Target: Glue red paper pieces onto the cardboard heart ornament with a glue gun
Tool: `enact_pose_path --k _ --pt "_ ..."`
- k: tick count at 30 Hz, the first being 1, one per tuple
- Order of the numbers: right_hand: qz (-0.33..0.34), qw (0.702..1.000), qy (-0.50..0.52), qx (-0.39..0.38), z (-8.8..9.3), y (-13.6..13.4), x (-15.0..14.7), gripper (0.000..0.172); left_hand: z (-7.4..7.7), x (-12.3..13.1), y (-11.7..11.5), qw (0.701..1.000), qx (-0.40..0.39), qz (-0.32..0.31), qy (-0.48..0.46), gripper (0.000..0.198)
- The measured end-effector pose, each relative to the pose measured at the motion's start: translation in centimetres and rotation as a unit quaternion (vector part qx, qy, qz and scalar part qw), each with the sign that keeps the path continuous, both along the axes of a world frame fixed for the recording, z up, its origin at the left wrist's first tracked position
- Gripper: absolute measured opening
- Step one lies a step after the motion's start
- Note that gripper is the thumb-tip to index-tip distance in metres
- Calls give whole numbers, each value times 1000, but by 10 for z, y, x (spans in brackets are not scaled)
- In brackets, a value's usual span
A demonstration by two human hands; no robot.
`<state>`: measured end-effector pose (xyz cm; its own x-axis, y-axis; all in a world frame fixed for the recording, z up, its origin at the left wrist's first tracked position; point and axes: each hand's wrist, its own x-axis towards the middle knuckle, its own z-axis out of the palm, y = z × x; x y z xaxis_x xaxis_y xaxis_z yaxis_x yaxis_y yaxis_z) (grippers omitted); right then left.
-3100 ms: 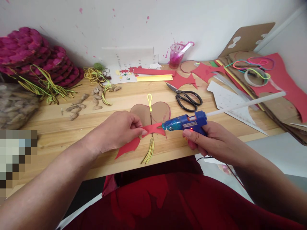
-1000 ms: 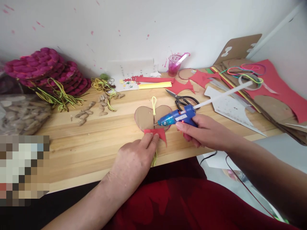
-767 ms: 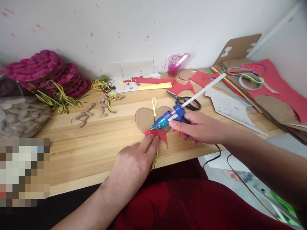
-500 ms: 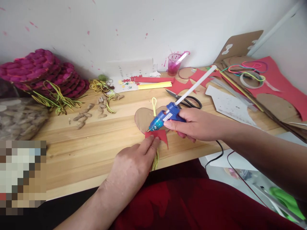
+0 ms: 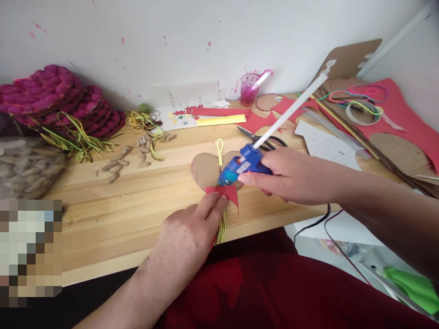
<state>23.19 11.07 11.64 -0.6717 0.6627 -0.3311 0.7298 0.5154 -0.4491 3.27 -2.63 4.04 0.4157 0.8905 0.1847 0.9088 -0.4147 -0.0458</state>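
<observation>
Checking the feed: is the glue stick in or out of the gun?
Partly in: the white glue stick enters the rear of the blue glue gun, a long length sticking out.

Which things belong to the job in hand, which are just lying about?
In use, it seems:
blue plastic glue gun, in the right hand
red paper piece, under the left hand
brown heart-shaped cardboard
yellow cord loop
yellow-green cord tassel

Lying about, apparently:
black metal scissors
brown peanuts
yellow paper strip
pink-stained clear cup
</observation>
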Motion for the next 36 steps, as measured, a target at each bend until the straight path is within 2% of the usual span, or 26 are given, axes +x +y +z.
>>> enact_pose_path --k 7,15,29,36 --pt "-1 998 -52 46 3 1 8 53 -2 1 0 1000 -8 18 -2 51" --pt "11 999 -26 38 6 2 14 50 4 2 -1 999 -33 9 -2 54" --pt "-22 999 -23 17 2 0 21 50 15 2 7 997 -74 5 -9 56" --pt "-15 1000 -19 3 0 1 24 48 17 1 7 998 -66 -3 -14 60"
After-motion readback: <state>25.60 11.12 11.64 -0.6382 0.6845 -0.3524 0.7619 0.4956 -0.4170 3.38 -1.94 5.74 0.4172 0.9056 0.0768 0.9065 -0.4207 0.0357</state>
